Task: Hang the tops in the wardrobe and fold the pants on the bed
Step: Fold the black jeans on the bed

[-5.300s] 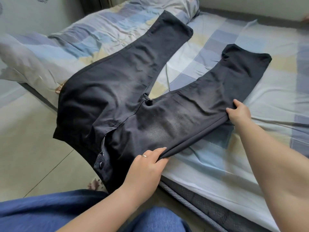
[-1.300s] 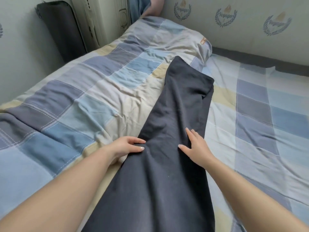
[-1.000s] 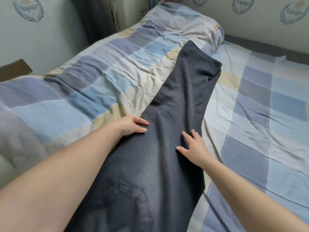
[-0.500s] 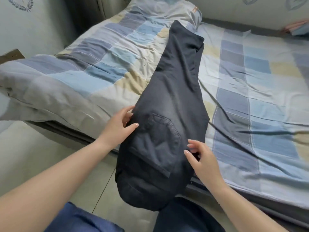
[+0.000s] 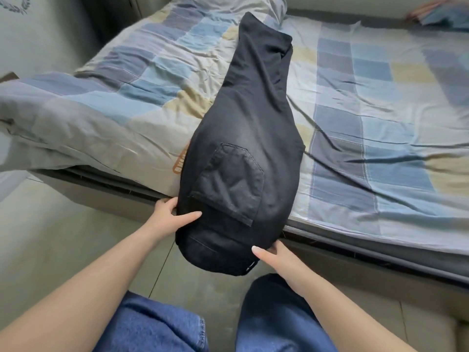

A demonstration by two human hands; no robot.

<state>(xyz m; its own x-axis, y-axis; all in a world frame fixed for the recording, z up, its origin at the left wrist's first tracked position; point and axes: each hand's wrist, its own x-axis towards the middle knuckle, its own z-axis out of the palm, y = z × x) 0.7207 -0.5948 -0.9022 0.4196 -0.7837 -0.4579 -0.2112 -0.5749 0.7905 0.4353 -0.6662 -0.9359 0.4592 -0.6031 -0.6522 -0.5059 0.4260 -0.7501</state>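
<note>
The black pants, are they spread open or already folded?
Folded once lengthwise: the black pants lie as one narrow strip, one leg upon the other, back pocket up, waist end hanging over the bed edge.

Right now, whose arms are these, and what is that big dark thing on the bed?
The arms belong to a person wearing a camera on their head, so you see what they see, looking down. The dark thing is a pair of pants, folded lengthwise so one leg lies on the other. The legs stretch across the bed; the waist end hangs over its edge. The left hand grips the waist end on one side, and the right hand holds the other side from underneath. A checked quilt lies beside the pants.
</note>
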